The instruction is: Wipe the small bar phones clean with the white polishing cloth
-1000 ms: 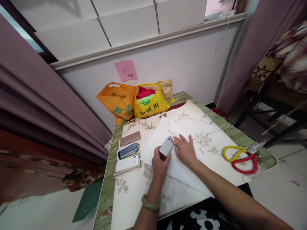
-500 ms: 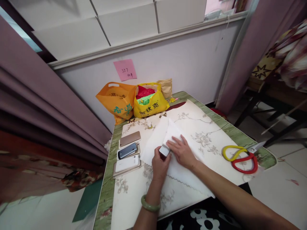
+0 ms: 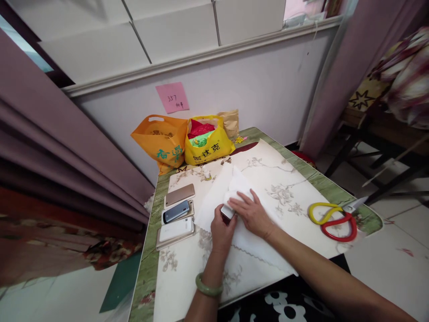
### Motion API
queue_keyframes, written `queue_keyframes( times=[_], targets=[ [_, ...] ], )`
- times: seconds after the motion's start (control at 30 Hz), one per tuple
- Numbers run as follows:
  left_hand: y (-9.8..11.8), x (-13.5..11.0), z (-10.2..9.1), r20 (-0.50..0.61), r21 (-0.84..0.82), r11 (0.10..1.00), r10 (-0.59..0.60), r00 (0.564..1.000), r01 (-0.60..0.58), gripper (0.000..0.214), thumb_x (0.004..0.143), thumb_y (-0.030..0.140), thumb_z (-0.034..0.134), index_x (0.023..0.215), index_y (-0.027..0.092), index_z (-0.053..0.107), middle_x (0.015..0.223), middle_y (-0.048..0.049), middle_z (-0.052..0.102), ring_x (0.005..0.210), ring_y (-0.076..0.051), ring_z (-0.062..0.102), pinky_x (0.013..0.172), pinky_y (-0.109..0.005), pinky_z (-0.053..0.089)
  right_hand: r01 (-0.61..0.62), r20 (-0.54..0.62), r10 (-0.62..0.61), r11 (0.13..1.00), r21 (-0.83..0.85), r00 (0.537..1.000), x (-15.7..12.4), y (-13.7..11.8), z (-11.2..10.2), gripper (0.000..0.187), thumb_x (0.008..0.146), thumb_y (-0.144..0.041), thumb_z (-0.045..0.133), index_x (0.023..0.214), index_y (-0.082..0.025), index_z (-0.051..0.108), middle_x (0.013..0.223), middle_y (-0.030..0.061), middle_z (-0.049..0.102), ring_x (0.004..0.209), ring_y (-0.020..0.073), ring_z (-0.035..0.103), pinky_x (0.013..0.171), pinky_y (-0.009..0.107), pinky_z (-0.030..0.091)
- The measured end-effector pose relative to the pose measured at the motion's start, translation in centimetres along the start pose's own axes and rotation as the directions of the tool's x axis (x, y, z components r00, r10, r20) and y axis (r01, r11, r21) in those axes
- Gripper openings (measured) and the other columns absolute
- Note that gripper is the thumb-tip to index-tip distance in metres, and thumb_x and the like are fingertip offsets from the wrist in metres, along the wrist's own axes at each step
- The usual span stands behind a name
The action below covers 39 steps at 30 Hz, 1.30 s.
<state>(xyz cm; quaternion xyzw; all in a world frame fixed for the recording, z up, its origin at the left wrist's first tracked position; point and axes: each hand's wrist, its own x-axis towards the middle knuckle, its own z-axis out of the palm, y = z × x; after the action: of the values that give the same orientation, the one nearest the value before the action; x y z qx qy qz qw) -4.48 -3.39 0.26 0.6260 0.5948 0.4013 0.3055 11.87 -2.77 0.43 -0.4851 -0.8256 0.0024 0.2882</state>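
Note:
My left hand (image 3: 223, 230), with a green bangle at its wrist, grips a small silvery-grey phone (image 3: 227, 211) between thumb and fingers. The phone lies on a thin white sheet (image 3: 214, 197) whose material I cannot make out for sure. Palm down, my right hand (image 3: 254, 214) presses a folded part of that sheet with outstretched fingers, right beside and partly over the phone's far end. That far end is hidden under the sheet and the fingers.
Several phones lie at the left, among them a gold phone (image 3: 180, 194), a blue-grey phone (image 3: 176, 211) and a white phone (image 3: 176, 230). Large scissors (image 3: 335, 219) rest at the right edge. An orange bag (image 3: 161, 143) and a yellow bag (image 3: 211, 145) stand against the wall.
My right fingers have shifted slightly left along the sheet, and a fold of it now rises by the phone's far end. My left hand keeps its hold on the phone.

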Motion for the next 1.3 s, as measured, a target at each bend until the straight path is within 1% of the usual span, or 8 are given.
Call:
queue_keyframes(
  times=[0.1, 0.3, 0.47, 0.63, 0.8, 0.93, 1.1, 1.3],
  targets=[
    [0.06, -0.03, -0.03, 0.014, -0.002, 1.000, 0.014, 1.000, -0.014, 0.051, 0.075, 0.041, 0.065, 0.119, 0.020, 0.050, 0.067, 0.0036, 0.058, 0.060, -0.015, 0.055, 0.060, -0.026, 0.044, -0.255, -0.074, 0.250, 0.965, -0.066, 0.965, -0.01, 0.03, 0.18, 0.062, 0.081, -0.007, 0.046, 0.141, -0.021, 0.045, 0.137, 0.0086, 0.055, 0.138, 0.0316, 0.033, 0.113, 0.065, 0.005],
    [-0.01, 0.04, -0.08, 0.009, 0.032, 0.999, 0.011, 1.000, -0.012, 0.051, 0.076, 0.036, 0.063, 0.121, 0.018, 0.048, 0.066, 0.0039, 0.058, 0.059, -0.015, 0.055, 0.060, -0.027, 0.045, 0.155, -0.014, -0.155, 0.986, 0.060, 0.988, -0.35, -0.18, -0.34, 0.050, 0.089, -0.013, 0.042, 0.136, -0.027, 0.051, 0.133, 0.0024, 0.059, 0.135, 0.0215, 0.039, 0.117, 0.053, 0.015],
    [0.18, -0.04, -0.07, 0.014, -0.008, 1.000, 0.020, 1.000, -0.020, 0.050, 0.075, 0.039, 0.065, 0.119, 0.020, 0.049, 0.070, 0.0027, 0.060, 0.062, -0.015, 0.057, 0.061, -0.026, 0.045, -0.170, -0.136, 0.165, 0.985, -0.025, 0.977, -0.36, -0.08, -0.20, 0.048, 0.085, -0.010, 0.047, 0.130, -0.025, 0.057, 0.127, 0.0051, 0.063, 0.136, 0.0296, 0.037, 0.114, 0.063, 0.006],
    [0.24, -0.08, -0.14, 0.012, 0.019, 1.000, 0.004, 1.000, -0.004, 0.052, 0.074, 0.033, 0.064, 0.122, 0.018, 0.049, 0.062, 0.0052, 0.057, 0.057, -0.014, 0.055, 0.060, -0.026, 0.045, 0.157, -0.062, -0.155, 0.987, 0.039, 0.986, -0.54, -0.28, -0.27, 0.042, 0.090, -0.014, 0.042, 0.127, -0.027, 0.058, 0.127, 0.0018, 0.063, 0.134, 0.0214, 0.041, 0.117, 0.053, 0.014],
    [0.32, -0.05, -0.08, 0.013, 0.012, 1.000, 0.008, 1.000, -0.008, 0.054, 0.075, 0.041, 0.066, 0.121, 0.018, 0.049, 0.065, 0.0042, 0.057, 0.059, -0.014, 0.055, 0.059, -0.026, 0.045, -0.219, -0.190, 0.201, 0.973, -0.078, 0.961, -0.35, -0.16, 0.01, 0.045, 0.084, -0.010, 0.049, 0.127, -0.020, 0.059, 0.122, 0.0087, 0.066, 0.134, 0.0300, 0.039, 0.114, 0.062, 0.007],
    [0.19, -0.02, -0.08, 0.007, 0.017, 1.000, 0.010, 1.000, -0.010, 0.052, 0.075, 0.039, 0.065, 0.120, 0.019, 0.050, 0.064, 0.0047, 0.057, 0.057, -0.013, 0.054, 0.060, -0.026, 0.044, 0.105, -0.137, -0.108, 0.994, -0.029, 0.985, -0.44, -0.16, 0.26, 0.041, 0.088, -0.013, 0.045, 0.126, -0.021, 0.059, 0.123, 0.0056, 0.065, 0.131, 0.0223, 0.044, 0.117, 0.051, 0.016],
    [0.10, 0.03, -0.05, 0.012, -0.011, 1.000, 0.006, 1.000, -0.006, 0.054, 0.074, 0.041, 0.067, 0.120, 0.019, 0.050, 0.066, 0.0041, 0.058, 0.059, -0.014, 0.055, 0.060, -0.026, 0.044, -0.195, -0.222, 0.174, 0.978, -0.077, 0.960, -0.35, 0.02, 0.26, 0.042, 0.083, -0.012, 0.051, 0.123, -0.020, 0.061, 0.119, 0.0081, 0.067, 0.132, 0.0301, 0.042, 0.114, 0.062, 0.008],
    [0.18, 0.00, -0.06, 0.008, 0.012, 1.000, 0.000, 1.000, -0.001, 0.053, 0.075, 0.038, 0.066, 0.121, 0.018, 0.050, 0.064, 0.0047, 0.057, 0.058, -0.014, 0.055, 0.061, -0.026, 0.045, 0.085, -0.160, -0.089, 0.996, -0.031, 0.983, -0.44, -0.09, 0.37, 0.040, 0.088, -0.014, 0.045, 0.124, -0.024, 0.060, 0.122, 0.0050, 0.066, 0.130, 0.0228, 0.045, 0.116, 0.054, 0.015]
  ],
)
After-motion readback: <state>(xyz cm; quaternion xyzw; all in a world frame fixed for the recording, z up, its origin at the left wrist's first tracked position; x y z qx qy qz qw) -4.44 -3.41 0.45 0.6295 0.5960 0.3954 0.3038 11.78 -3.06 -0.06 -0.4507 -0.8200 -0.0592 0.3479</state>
